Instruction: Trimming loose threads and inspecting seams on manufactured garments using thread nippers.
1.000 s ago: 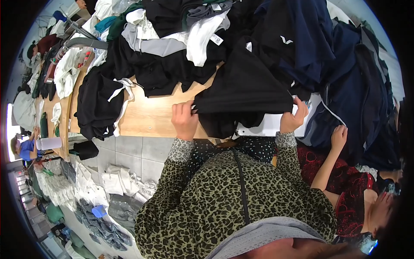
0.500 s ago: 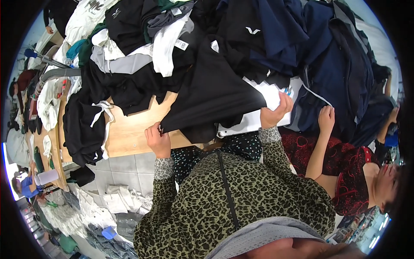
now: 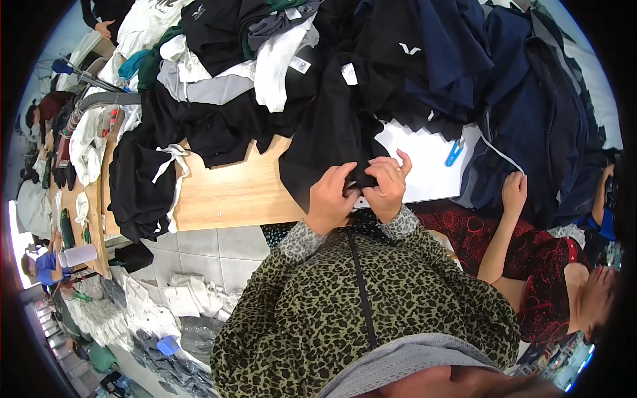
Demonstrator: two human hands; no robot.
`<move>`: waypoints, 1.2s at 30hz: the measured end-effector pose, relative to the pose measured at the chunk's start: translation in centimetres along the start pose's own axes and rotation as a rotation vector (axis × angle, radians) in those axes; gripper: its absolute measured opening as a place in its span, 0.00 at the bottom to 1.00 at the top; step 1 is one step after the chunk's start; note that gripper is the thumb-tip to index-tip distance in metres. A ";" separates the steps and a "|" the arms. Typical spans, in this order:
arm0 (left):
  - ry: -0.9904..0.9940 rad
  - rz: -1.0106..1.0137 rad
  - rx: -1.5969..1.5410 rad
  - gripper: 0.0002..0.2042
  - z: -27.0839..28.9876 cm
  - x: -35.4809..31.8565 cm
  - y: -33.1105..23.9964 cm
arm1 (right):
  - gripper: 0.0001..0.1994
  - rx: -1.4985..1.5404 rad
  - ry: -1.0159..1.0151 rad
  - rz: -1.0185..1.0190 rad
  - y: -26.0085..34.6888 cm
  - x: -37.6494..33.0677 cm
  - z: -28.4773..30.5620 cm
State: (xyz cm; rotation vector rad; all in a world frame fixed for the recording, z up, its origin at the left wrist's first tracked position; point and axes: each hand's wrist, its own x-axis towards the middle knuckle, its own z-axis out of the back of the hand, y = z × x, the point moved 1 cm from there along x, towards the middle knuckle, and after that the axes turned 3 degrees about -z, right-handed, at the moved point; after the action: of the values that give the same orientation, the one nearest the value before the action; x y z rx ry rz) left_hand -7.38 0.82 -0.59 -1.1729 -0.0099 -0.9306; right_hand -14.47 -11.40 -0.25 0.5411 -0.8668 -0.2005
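The hands meet at the bench's near edge: the left hand (image 3: 330, 198) and right hand (image 3: 387, 186) pinch the near end of a black garment (image 3: 325, 126) lying mid-bench (image 3: 232, 192). Right of it, blue snips (image 3: 454, 153) rest on a white panel (image 3: 424, 169); far left, a white garment (image 3: 273, 69) lies heaped among others.

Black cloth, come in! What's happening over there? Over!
Left hand, right hand close together, pinching black cloth. Near edge gathered. Small blue tool off right, clear of both hands.

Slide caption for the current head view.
Left hand and right hand close together at a black garment on a wooden table.
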 end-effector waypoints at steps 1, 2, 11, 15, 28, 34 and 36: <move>0.015 -0.014 -0.010 0.20 0.1 0.3 0.4 | 0.11 -0.010 -0.001 0.021 0.2 0.2 0.2; -0.091 -0.112 -0.006 0.18 0.6 0.6 0.7 | 0.12 -0.040 -0.010 0.006 0.2 0.4 0.4; -0.480 -0.086 0.175 0.13 5.8 -2.3 4.8 | 0.19 -0.298 -0.294 -0.141 -6.3 -0.6 3.3; -0.497 -0.080 0.172 0.14 6.2 -3.7 5.7 | 0.18 -0.329 -0.325 -0.168 -7.1 -0.8 3.8; -0.494 -0.016 0.224 0.13 6.8 -5.1 6.3 | 0.17 -0.387 -0.317 -0.237 -8.2 -1.7 4.6; 0.070 0.488 0.337 0.18 6.1 -2.7 4.5 | 0.12 -0.135 -0.145 -0.234 -4.3 -1.0 2.3; 0.099 0.395 0.157 0.19 4.3 -1.6 1.7 | 0.13 -0.044 -0.079 -0.191 -2.7 -1.0 1.3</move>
State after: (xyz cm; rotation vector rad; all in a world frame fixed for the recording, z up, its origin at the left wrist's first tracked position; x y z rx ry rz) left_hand -5.45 5.32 -0.83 -0.9381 0.2182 -0.6247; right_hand -15.97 -13.85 -1.64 0.5775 -0.8849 -0.4164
